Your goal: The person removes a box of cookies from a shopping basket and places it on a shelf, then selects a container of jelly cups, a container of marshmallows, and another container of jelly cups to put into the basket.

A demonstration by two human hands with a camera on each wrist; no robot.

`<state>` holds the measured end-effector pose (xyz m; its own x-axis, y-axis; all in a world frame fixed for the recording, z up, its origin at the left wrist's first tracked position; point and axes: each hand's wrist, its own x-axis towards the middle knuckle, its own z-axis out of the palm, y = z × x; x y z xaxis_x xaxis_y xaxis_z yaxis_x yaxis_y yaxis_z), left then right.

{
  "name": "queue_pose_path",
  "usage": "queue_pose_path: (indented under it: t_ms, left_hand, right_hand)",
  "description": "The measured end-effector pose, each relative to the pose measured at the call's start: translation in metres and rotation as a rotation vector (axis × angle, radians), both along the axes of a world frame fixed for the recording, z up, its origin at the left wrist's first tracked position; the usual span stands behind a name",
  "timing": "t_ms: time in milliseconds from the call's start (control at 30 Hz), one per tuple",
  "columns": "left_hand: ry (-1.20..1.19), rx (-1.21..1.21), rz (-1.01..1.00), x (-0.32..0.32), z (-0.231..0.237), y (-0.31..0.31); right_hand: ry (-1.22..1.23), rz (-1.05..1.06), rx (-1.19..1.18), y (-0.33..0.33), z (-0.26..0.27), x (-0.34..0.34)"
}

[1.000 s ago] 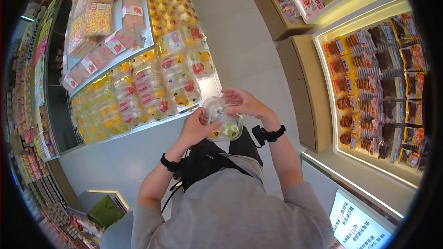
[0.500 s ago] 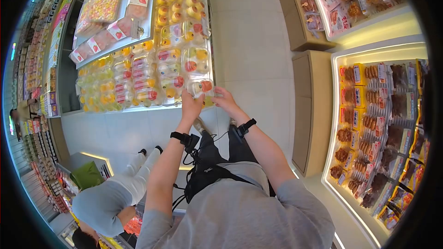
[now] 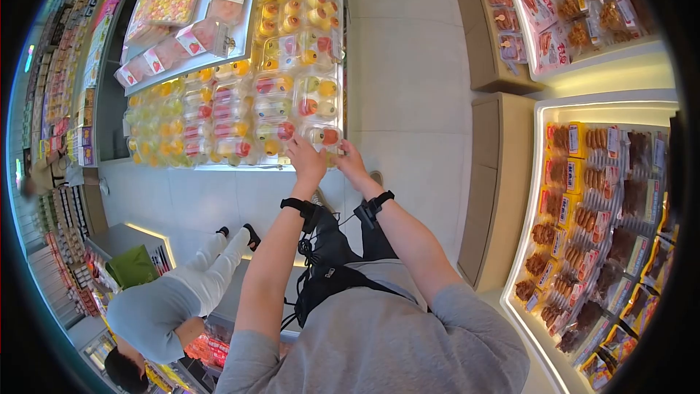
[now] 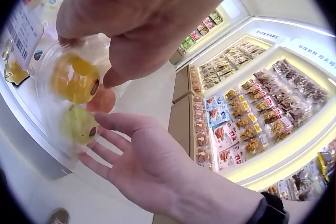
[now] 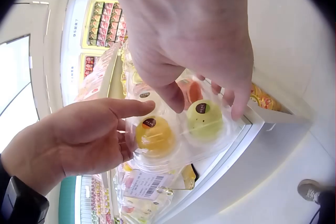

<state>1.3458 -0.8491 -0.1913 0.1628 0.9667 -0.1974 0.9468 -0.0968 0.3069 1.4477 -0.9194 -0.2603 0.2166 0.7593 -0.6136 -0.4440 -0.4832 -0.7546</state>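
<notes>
A clear plastic box (image 3: 323, 136) holding yellow, green and reddish fruit-shaped pieces is at the display's front edge, beside similar boxes. My left hand (image 3: 309, 163) grips its left side and my right hand (image 3: 353, 163) its right side. Seen from the left wrist, the right thumb lies over the box (image 4: 74, 79) near the green piece, fingers at its side. In the right wrist view the right hand (image 5: 191, 40) reaches over the box (image 5: 178, 148) from above, and the left hand (image 5: 73, 142) holds the opposite side. Whether the box rests on anything, I cannot tell.
Rows of packed boxes (image 3: 232, 131) fill the display, with a raised tray of pink packs (image 3: 164, 58) behind. A barcode tag (image 5: 148, 184) stands by the box. Lit shelves (image 3: 583, 197) line the right. Another person (image 3: 149, 317) bends over at lower left.
Both hands have carried the box forward from in front of my body to the display's front edge. The view has shifted, and the other person has come into it.
</notes>
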Motion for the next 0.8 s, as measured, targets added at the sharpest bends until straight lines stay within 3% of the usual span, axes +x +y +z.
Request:
queue_pose_path:
  t_ms: [167, 267, 333, 667, 800]
  left_hand:
    - [0.102, 0.027, 0.000, 0.009, 0.025, 0.000]
    - [0.129, 0.019, -0.018, 0.007, 0.030, 0.001]
    - [0.135, -0.003, -0.034, 0.005, 0.031, 0.001]
    - [-0.037, -0.053, 0.018, -0.017, 0.027, 0.011]
    - [-0.096, -0.100, 0.015, -0.029, 0.033, 0.019]
  right_hand:
    - [0.009, -0.006, 0.044, 0.003, 0.002, -0.001]
    - [-0.066, 0.037, 0.064, 0.006, 0.008, -0.001]
    - [-0.239, 0.060, 0.101, 0.006, -0.001, -0.002]
    - [-0.278, 0.105, 0.035, 0.000, -0.002, 0.003]
    - [-0.150, 0.135, -0.008, -0.008, 0.008, 0.007]
